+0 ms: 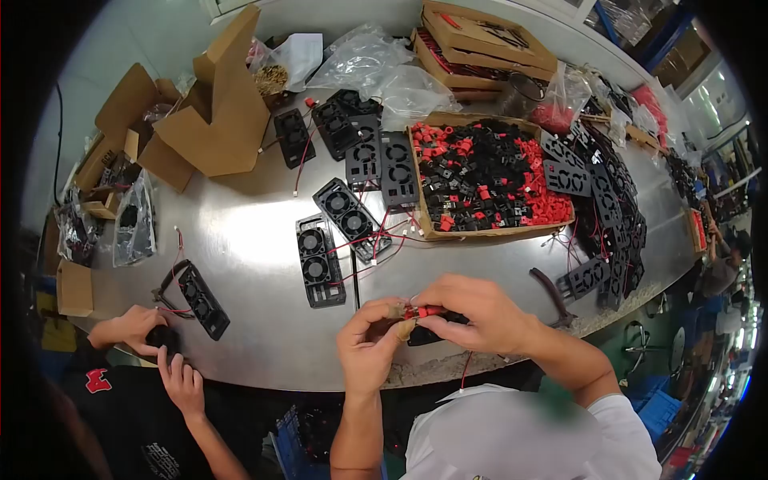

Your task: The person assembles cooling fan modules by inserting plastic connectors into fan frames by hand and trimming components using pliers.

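My left hand (370, 346), with tan covers on its fingertips, pinches a small red plastic part (414, 312) near the front edge of the table. From the other side my right hand (484, 314) is closed on the same red part, thumb and fingers together. Its exact kind is too small to make out. Under my hands lies a black fan bracket (436, 332), partly hidden by them, and a red and black wire (465, 372) hangs over the table edge.
An open carton (496, 234) holds red and black plastic parts. Black twin-fan units (322, 260) with wires lie left of it; black brackets (606, 196) are piled right. Cardboard boxes (220, 120) stand back left. At left, a co-worker's hands (182, 384) hold a black part.
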Action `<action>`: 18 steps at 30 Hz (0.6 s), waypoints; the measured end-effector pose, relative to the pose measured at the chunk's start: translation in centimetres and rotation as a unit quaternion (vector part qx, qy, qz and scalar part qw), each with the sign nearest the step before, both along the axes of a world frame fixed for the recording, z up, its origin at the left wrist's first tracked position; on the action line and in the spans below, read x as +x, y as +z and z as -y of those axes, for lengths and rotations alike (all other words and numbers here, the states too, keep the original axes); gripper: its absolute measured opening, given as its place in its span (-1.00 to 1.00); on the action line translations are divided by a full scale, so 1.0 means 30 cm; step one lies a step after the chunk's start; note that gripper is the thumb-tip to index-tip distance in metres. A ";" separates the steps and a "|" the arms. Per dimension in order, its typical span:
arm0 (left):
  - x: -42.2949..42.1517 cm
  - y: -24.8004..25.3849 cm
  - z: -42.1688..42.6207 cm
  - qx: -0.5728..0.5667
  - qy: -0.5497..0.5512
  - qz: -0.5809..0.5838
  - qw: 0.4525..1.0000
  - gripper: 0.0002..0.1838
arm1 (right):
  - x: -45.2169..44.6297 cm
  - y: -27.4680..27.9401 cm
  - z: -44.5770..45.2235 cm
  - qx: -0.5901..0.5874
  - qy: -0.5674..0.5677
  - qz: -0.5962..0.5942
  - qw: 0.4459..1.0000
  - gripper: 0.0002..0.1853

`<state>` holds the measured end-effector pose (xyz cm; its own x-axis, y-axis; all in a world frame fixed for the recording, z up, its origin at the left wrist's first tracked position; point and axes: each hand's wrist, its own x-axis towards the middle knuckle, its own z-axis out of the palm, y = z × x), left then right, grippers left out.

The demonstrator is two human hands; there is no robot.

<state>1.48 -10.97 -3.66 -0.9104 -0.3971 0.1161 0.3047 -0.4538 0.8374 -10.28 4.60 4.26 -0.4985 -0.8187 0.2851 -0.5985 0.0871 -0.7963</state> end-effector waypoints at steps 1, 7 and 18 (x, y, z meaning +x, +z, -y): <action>0.003 0.004 -0.004 0.008 -0.003 0.008 1.000 -0.73 | 0.002 0.001 -0.007 -0.001 -0.001 0.004 1.000 -0.75; 0.001 0.015 -0.035 -0.037 -0.001 0.021 0.999 -0.63 | 0.011 0.019 -0.058 0.000 -0.019 0.007 1.000 -0.76; -0.022 0.056 -0.127 -0.079 -0.019 0.031 0.996 -0.49 | 0.023 0.048 -0.182 0.016 -0.023 -0.083 0.996 -0.81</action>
<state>0.81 -7.16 -1.97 -0.9319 -0.3433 0.1170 0.2350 -0.3259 0.9157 -9.60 10.07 5.69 -0.4836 -0.8065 0.3401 -0.7160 0.1411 -0.6836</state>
